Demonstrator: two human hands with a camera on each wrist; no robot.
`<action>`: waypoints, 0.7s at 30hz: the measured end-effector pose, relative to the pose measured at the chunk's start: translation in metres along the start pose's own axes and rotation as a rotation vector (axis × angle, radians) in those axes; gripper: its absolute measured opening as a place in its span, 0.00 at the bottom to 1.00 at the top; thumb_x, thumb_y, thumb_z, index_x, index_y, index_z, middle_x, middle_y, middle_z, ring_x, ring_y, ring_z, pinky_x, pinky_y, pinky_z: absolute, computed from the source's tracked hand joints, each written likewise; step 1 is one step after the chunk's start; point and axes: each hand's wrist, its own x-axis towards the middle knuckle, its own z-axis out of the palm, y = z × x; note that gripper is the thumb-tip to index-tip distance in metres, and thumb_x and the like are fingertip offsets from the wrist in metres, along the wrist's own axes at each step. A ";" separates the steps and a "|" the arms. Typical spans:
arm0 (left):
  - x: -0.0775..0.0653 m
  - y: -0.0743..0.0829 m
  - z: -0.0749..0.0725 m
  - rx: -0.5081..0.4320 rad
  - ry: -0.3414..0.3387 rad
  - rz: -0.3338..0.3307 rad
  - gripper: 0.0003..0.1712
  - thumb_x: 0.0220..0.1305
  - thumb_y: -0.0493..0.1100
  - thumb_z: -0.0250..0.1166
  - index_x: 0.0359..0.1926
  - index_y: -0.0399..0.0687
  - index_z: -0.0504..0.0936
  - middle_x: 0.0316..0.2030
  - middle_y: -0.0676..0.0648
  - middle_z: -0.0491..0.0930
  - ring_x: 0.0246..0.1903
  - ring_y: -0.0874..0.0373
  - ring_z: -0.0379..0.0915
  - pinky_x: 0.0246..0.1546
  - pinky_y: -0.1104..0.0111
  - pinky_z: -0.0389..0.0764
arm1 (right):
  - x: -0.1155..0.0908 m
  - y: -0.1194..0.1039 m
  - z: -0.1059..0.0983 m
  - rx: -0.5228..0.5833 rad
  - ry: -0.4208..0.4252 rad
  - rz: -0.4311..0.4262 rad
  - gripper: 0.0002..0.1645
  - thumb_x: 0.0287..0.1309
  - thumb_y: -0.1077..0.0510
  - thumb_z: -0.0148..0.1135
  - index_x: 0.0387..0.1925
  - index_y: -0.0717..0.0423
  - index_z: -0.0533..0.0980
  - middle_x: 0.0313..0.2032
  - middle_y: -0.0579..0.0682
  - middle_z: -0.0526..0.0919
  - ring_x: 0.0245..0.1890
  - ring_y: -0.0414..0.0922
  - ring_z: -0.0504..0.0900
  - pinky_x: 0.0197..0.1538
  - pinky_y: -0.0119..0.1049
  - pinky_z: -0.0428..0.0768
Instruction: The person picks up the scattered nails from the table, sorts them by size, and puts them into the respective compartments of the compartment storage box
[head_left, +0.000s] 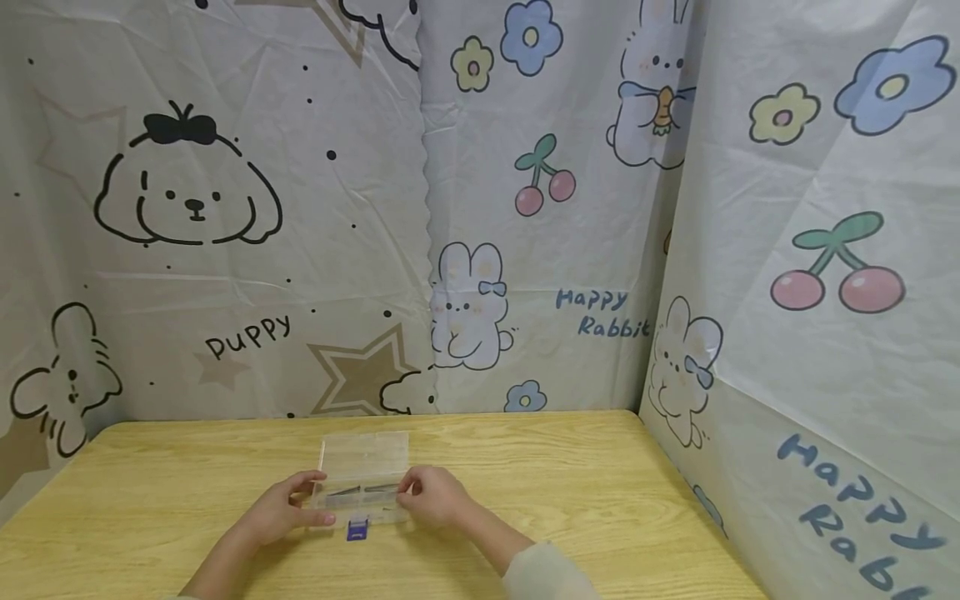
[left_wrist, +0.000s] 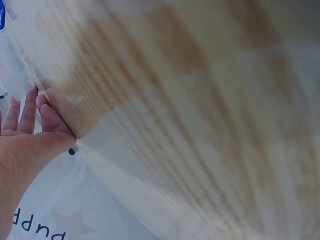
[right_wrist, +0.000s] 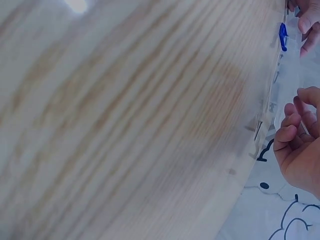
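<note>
A clear plastic box (head_left: 365,514) sits on the table with its transparent lid (head_left: 365,456) raised at the back. Thin dark pieces (head_left: 381,488) lie in its compartments. At the front edge is a blue latch (head_left: 357,529), also visible as a blue clip (right_wrist: 283,37) in the right wrist view. My left hand (head_left: 279,510) grips the box's left end, thumb at the front corner, fingers further back. My right hand (head_left: 435,496) has curled fingers at the right end, next to a thin piece; I cannot tell whether it pinches that piece.
The wood-grain table (head_left: 570,500) extends on both sides of the box. A printed cloth (head_left: 360,208) hangs behind it, and another cloth panel (head_left: 817,350) stands along the right edge.
</note>
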 end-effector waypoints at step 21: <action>-0.001 0.003 0.000 0.005 0.008 0.000 0.43 0.51 0.49 0.72 0.63 0.35 0.64 0.59 0.25 0.65 0.55 0.25 0.63 0.52 0.43 0.71 | -0.006 0.032 -0.016 0.009 0.075 0.064 0.06 0.56 0.56 0.62 0.34 0.54 0.77 0.22 0.43 0.71 0.19 0.36 0.66 0.22 0.28 0.66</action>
